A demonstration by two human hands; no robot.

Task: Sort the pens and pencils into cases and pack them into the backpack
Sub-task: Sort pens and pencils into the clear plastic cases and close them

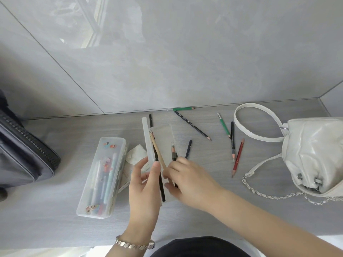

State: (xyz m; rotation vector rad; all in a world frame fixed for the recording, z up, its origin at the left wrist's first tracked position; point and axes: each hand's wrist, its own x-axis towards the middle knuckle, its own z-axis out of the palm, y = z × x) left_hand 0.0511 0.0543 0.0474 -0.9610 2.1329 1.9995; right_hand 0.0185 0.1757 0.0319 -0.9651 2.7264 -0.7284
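Note:
My left hand (143,184) grips the raised lid edge of an open translucent case (163,132) at the table's middle. My right hand (187,179) pinches a tan wooden pencil (156,149) that slants across the case; a black pencil (161,182) and a short grey pencil (173,151) lie inside. To the left lies a closed clear case (104,175) with stickers, full of pens. Loose pencils lie to the right: a dark blue one (188,149), a long black one (193,125), a green one (224,125), a black one (232,140) and a red one (238,157). A white backpack (313,154) sits at far right.
A green pencil (183,108) rests against the wall at the back of the table. A dark zippered bag (22,153) fills the left edge. The backpack's chain strap (269,195) trails over the table near the front right. A paper packet (136,154) lies between the two cases.

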